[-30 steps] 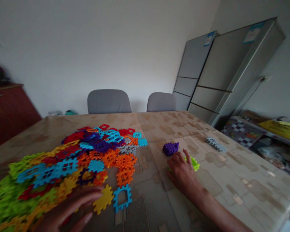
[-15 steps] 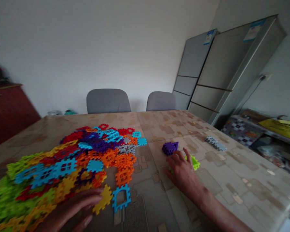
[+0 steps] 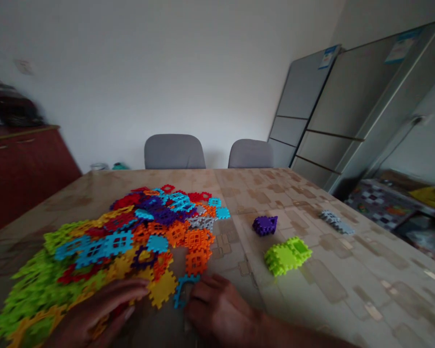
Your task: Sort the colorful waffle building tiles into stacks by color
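Note:
My right hand [image 3: 217,309] is on the right side of a blue square frame piece [image 3: 179,292], its fingers curled and closed on that edge; the hand hides part of the piece. My left hand [image 3: 105,309] hovers at the near edge of the pile, thumb and fingers apart, nothing held between them. Close to its fingertips is a yellow toothed square [image 3: 163,288]. Orange window pieces [image 3: 196,261] lie just beyond my right hand. The pile of interlocking plastic pieces also has lime green ones [image 3: 36,295] and blue window pieces [image 3: 118,243].
Right of the pile stand a lime green stack [image 3: 288,256], a purple stack [image 3: 264,225] and grey pieces [image 3: 335,221] on the patterned tablecloth [image 3: 348,280]. Two grey chairs [image 3: 174,151] are behind the table. A refrigerator [image 3: 344,96] stands at the right.
My right hand has left the lime green stack and come left and nearer, onto the blue frame piece. My left hand stays almost in place. The view has turned slightly left.

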